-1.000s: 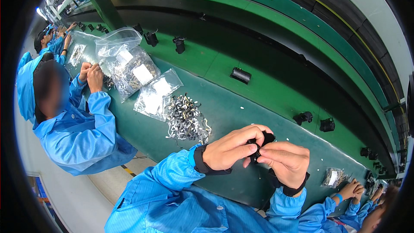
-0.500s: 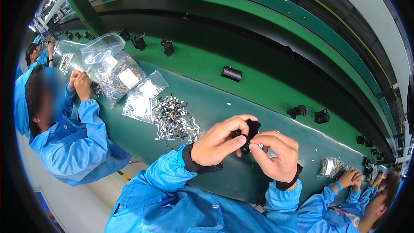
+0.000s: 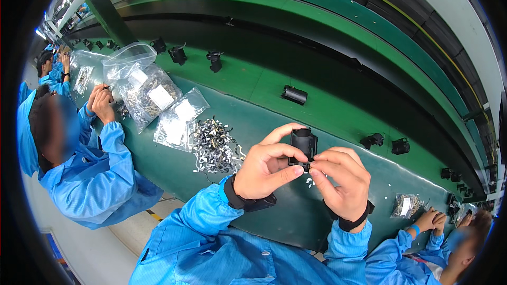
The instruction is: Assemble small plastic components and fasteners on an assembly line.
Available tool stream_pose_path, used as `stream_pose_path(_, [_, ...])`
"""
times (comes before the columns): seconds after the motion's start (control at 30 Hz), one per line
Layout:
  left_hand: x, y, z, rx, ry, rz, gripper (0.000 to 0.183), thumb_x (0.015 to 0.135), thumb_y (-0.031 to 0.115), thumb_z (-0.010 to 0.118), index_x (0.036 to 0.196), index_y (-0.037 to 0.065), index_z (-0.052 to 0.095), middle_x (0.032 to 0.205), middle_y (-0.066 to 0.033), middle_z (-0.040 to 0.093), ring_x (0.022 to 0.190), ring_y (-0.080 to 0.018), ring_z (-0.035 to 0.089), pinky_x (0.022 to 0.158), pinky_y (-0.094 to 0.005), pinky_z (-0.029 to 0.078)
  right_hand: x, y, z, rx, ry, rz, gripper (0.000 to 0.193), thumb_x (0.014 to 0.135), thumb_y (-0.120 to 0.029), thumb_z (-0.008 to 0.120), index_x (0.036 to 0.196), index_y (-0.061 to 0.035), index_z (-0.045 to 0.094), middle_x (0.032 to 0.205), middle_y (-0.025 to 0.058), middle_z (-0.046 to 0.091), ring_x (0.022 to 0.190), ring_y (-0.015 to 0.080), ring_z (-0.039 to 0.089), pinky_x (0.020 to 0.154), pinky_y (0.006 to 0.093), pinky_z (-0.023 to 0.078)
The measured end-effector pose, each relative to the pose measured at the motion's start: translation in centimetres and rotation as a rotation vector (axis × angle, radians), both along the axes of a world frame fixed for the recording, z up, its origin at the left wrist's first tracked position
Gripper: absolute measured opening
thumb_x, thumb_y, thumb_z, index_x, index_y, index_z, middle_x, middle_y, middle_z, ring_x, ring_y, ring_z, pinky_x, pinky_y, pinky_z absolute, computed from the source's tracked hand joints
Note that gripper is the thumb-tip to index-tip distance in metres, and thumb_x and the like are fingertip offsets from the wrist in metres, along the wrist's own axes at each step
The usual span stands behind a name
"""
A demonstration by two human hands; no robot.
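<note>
My left hand (image 3: pixel 264 170) grips a black boxy plastic part (image 3: pixel 303 141) from its left side, with the part upright above the table. At the part's lower end, the fingertips of my right hand (image 3: pixel 342 182) are pinched together. Whatever small thing they may hold there is too hidden to make out. Small white pieces (image 3: pixel 309 181) show on the table just below the fingers. Left of my left hand lies a pile of short black and white cables with small connectors (image 3: pixel 212 145).
Clear plastic bags (image 3: pixel 177 123) with white labels lie beyond the pile. Black parts (image 3: pixel 294 95) stand or lie along the green conveyor belt (image 3: pixel 251 82). A co-worker in blue (image 3: pixel 90 174) sits at the left, another (image 3: pixel 412 253) at the right near a small bag (image 3: pixel 405 206).
The black part has been turned, so its broad face now shows above my fingers. Parts on the belt have shifted slightly right in view.
</note>
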State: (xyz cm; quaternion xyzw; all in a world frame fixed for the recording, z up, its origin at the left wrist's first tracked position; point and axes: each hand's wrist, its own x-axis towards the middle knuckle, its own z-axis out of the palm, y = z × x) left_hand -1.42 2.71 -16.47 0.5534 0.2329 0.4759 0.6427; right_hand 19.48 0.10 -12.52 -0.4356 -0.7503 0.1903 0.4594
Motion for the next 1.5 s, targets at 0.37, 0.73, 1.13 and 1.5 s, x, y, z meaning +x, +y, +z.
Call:
stream_pose_path(0.37, [-1.9,1.6,-0.8,-0.281,0.137,-0.284,0.024,0.102,0.009,0.063,0.118,-0.006,0.074,0.146,-0.0187,0.054,0.128,-0.0250,0.057,0.101,-0.0385,0.049,0.5,1.4,-0.6,0.218,-0.135,0.107,0.025,0.069,-0.004,0.085,0.092,-0.0072,0.075,0.095,0.0041,0.071,0.088,0.0257,0.068,0.072,0.0368,0.054])
stream_pose_path(0.73, [0.6,-0.5,-2.2,-0.554,-0.389,0.105,0.039,0.110,0.025,0.053,0.135,-0.003,0.062,0.153,-0.0074,0.046,0.132,-0.0272,0.057,0.106,-0.0513,0.051,-4.0,-0.3,-1.4,-0.268,0.121,-0.049,0.017,0.088,-0.015,0.081,0.095,-0.0013,0.073,0.081,0.0114,0.071,0.064,0.0256,0.067,0.062,0.0343,0.053])
stream_pose_path(1.13, [0.9,-0.5,-1.8,-0.175,-0.160,0.209,0.036,0.101,0.009,0.064,0.134,-0.006,0.065,0.154,-0.0146,0.038,0.137,-0.0258,0.050,0.115,-0.0408,0.041,-4.4,-0.9,-1.4,-0.248,0.319,-0.120,0.011,0.090,-0.008,0.078,0.094,0.0013,0.073,0.085,0.0123,0.072,0.064,0.0200,0.069,0.054,0.0308,0.054])
stream_pose_path(1.5, [1.6,-0.9,-1.8,-0.083,-0.108,0.243,0.032,0.099,0.007,0.066,0.128,-0.003,0.067,0.148,-0.0140,0.043,0.138,-0.0251,0.046,0.115,-0.0407,0.039,-3.2,-1.1,-2.2,-0.102,0.107,-0.192,0.012,0.088,-0.012,0.081,0.089,-0.0025,0.072,0.077,0.0104,0.070,0.060,0.0232,0.067,0.054,0.0359,0.052])
